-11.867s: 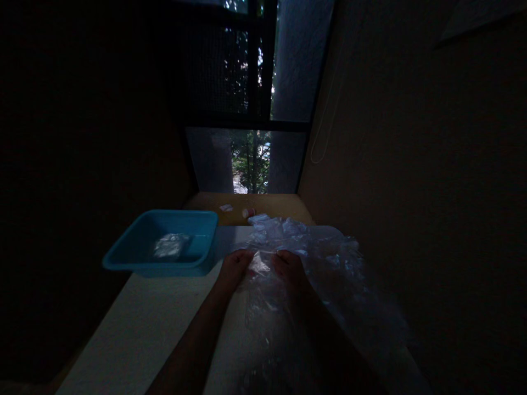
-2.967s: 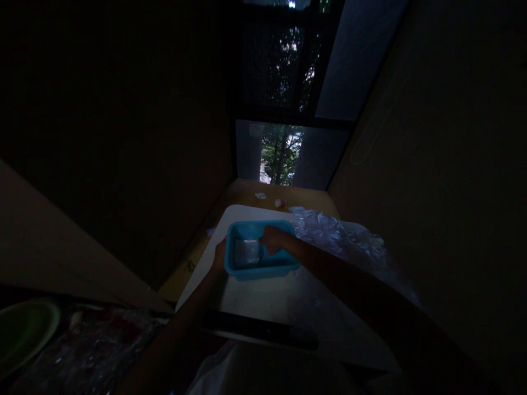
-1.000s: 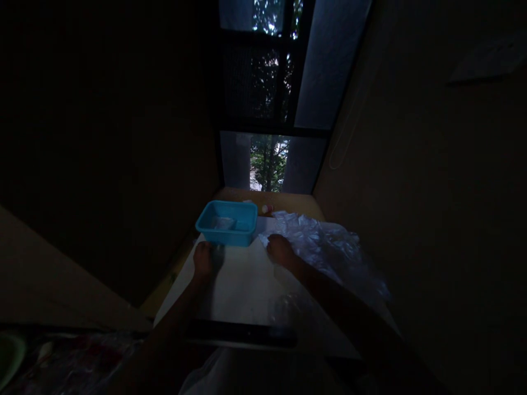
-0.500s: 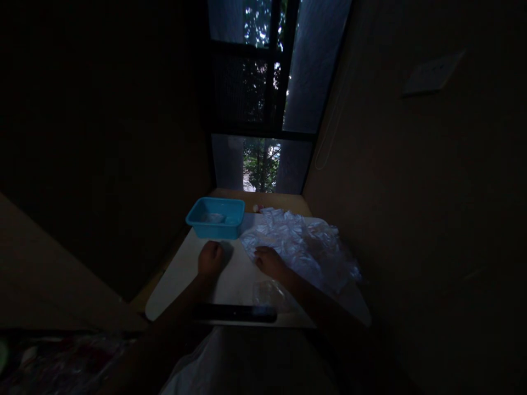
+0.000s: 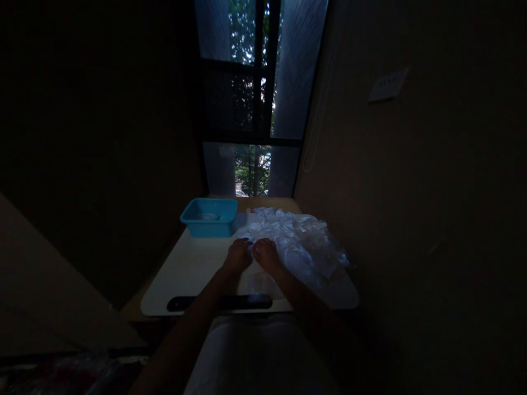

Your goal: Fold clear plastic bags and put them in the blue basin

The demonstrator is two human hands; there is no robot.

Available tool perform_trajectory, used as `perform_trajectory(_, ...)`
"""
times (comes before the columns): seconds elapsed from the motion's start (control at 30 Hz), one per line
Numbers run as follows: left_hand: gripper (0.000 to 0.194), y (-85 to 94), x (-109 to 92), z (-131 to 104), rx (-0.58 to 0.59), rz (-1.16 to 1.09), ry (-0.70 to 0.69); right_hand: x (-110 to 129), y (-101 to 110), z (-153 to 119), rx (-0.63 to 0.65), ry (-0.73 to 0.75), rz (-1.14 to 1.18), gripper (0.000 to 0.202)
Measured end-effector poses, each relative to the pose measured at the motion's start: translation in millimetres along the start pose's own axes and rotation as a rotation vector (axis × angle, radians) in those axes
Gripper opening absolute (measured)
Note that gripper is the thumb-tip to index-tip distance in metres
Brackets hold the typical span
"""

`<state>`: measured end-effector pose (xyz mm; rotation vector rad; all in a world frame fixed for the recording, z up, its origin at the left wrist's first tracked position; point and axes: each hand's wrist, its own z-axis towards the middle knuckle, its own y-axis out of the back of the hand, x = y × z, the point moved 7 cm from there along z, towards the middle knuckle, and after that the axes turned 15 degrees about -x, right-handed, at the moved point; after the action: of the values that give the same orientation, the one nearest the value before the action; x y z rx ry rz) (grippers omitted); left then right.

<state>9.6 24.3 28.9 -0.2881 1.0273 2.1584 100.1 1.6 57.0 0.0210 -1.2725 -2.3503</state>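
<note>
L hand: your left hand (image 5: pixel 239 255) is over the mid of the white table (image 5: pixel 177 274), fingers bent inward, tips twd the right one. Can't tell if they grip anything; too dark & small.
R hand: your right hand (image 5: pixel 266 254) is just beside the L, fingers curled, knuckles up. Can't tell if anything's pinched there either.
Gap btwn hands: narrow; tips almost meet at the near-left edge of the plastic pile.
Plastic pile: crinkled see-thru plastic pile (image 5: pixel 298 241), spread over the table's far right side, beyond & to the R of your hands.
Clear piece: a thin clear plastic piece (image 5: pixel 260 282) lies flat nearer you, below your R hand, reaching the dark slot (image 5: pixel 242 302) at the table's front edge.
Blue basin: blue basin (image 5: pixel 209 229) sits upright at the far L corner, apart from both hands. Pale item (image 5: pixel 208 216) inside, details unclear.
Window: tall dark-framed window (image 5: pixel 251 140) straight ahead, w/ trees outside.
R wall: pale wall plate (image 5: pixel 388 85) up high; thin looped cord (image 5: pixel 313 151) hangs nr the window.
</note>
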Motion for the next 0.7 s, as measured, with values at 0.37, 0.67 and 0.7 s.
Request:
perform_trajectory(0.37,0.017,14.5,-13,30,0.123,-0.441,0.360,-52,24,16,-0.302,-0.511,0.852,0.016)
perform_trajectory(0.67,0.032,7.2,-5,-21,0.181,-0.846,0.741,-74,-1,-20,-0.339,-0.957,1.302,0.026)
perform_trajectory(0.7,0.026,2.0,-2,-26,0.163,-0.839,0.760,-73,-5,-22,-0.329,-0.971,1.308,0.025)
